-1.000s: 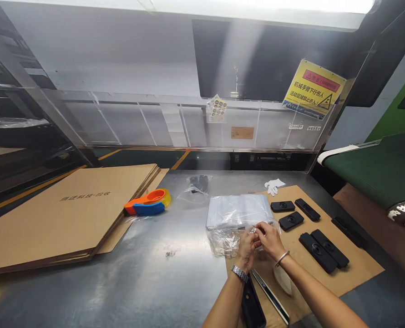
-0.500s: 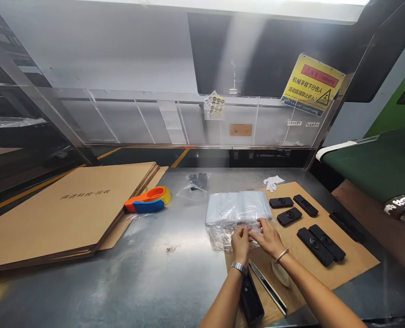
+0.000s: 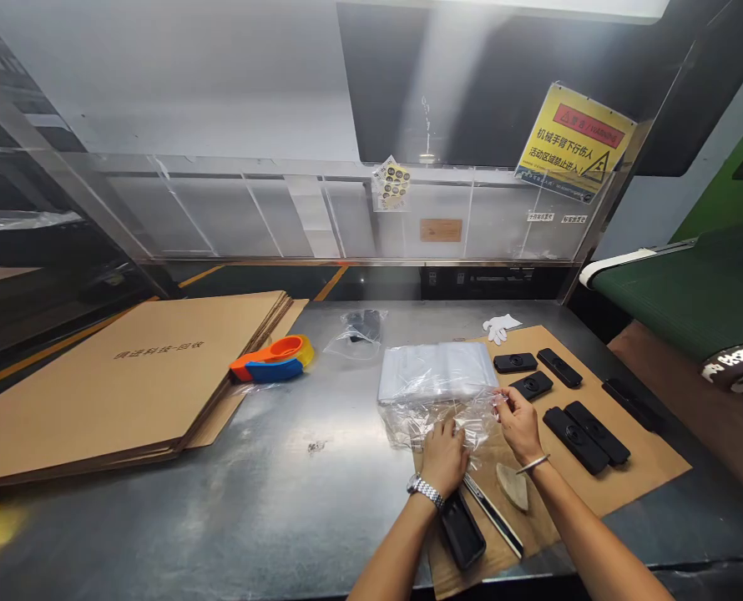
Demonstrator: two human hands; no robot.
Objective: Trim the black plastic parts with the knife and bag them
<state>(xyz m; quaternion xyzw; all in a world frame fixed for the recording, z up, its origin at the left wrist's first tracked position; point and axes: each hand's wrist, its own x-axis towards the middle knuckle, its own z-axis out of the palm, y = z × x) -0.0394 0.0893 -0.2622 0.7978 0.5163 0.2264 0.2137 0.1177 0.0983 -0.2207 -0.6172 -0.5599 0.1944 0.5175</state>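
Observation:
A stack of clear plastic bags [image 3: 439, 372] lies on the metal table, its crinkled near edge loose toward me. My right hand [image 3: 518, 421] pinches clear film at the stack's right corner. My left hand [image 3: 445, 455], with bent fingers, rests low at the near edge of the film; whether it grips anything is hidden. Just below my left wrist lies a black case [image 3: 462, 530], and beside it a box cutter [image 3: 493, 516]. A beige oval piece [image 3: 512, 487] sits on the cardboard under my right wrist.
Several black devices [image 3: 577, 438] lie on a cardboard sheet [image 3: 644, 467] at right, near a white glove [image 3: 501, 327]. Flat cartons [image 3: 133, 376] and an orange-blue tape dispenser [image 3: 275, 361] are at left. A bagged dark item [image 3: 364, 325] lies behind. A green conveyor [image 3: 690, 292] stands far right.
My hands have separated. The right moved right with film in its fingers; the left turned palm-down and moved slightly nearer me. The view shifted slightly.

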